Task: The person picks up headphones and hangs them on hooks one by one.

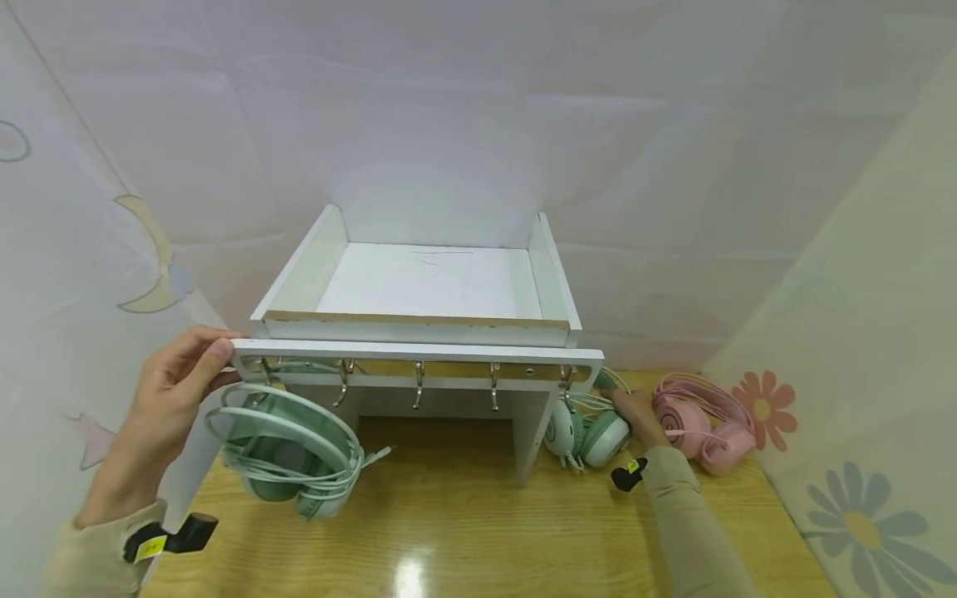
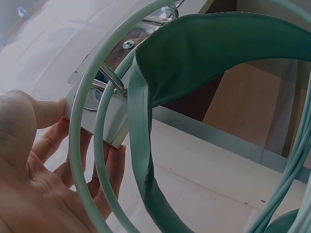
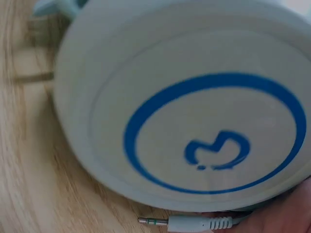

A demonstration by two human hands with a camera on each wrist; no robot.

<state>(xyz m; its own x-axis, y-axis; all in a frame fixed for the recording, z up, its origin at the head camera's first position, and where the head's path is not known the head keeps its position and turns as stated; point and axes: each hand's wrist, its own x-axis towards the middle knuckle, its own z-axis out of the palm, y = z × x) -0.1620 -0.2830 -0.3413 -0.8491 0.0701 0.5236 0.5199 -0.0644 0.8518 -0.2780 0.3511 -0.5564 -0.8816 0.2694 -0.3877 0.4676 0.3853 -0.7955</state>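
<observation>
My left hand (image 1: 172,390) grips the left end of a white hook rail (image 1: 419,353) on the front of a small white shelf, thumb on its face and fingers behind. From the leftmost hook hang green headphones (image 1: 299,448), their cord wound around them; the green headband (image 2: 141,126) shows close up in the left wrist view. To the right of the shelf, my right hand (image 1: 639,415) holds a second pair of green and white headphones (image 1: 606,440) near the headband; its fingertips are largely hidden. The right wrist view shows a white earcup (image 3: 194,111) with a blue ring and a cable plug (image 3: 189,223).
Pink headphones (image 1: 706,423) lie on the wooden table (image 1: 463,515) at the right, near the patterned side curtain (image 1: 867,415). Several metal hooks (image 1: 419,384) line the rail. The shelf's side panel (image 1: 532,428) stands just left of the second green pair.
</observation>
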